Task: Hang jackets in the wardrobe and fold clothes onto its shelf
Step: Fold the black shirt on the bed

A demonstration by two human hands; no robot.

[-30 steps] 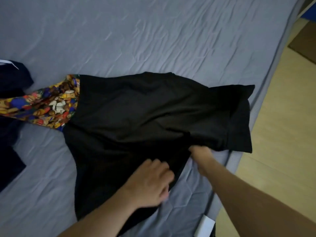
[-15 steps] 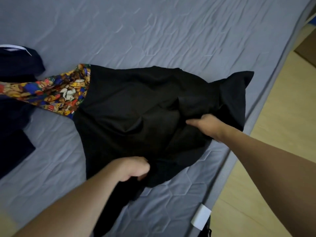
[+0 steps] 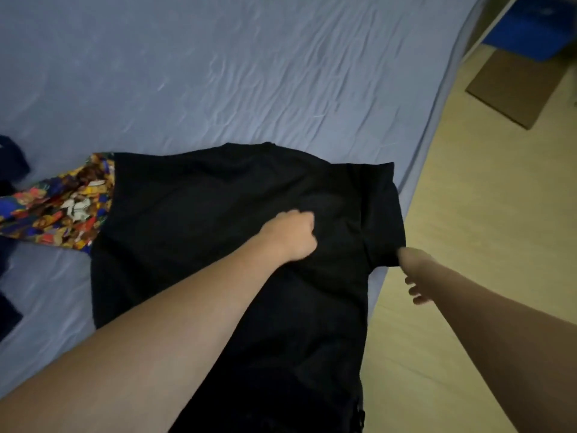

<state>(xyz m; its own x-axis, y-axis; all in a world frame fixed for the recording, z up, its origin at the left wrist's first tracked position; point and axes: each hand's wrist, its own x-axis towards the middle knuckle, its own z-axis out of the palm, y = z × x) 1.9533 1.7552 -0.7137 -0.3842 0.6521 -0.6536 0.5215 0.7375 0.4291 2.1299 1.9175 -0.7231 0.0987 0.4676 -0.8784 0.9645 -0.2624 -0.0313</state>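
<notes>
Both hands work a black garment across a bed covered in a wrinkled grey-blue sheet. Left hand is balled into a fist on the middle of the cloth, apparently bunching a fold, though its fingertips are hidden. Right hand is at the near corner of the sleeve-like flap on the garment's right side, thumb side tucked against the fabric and the lower fingers loosely spread over the wooden floor; whether it actually pinches the cloth cannot be told.

Half a second ago the right hand lay farther in on the dark fabric and the left hand sat lower, near the hem; since then the left has travelled up to the centre and the right has slid out to the bed's edge. The flap now lies flatter and squarer, and the garment's near end hangs over the mattress toward the camera. That reads as spreading and straightening ahead of a fold, so folding looks barely begun.

A brightly patterned garment lies partly under the black one's left edge, with dark navy clothing beyond it. No wardrobe is in sight.
</notes>
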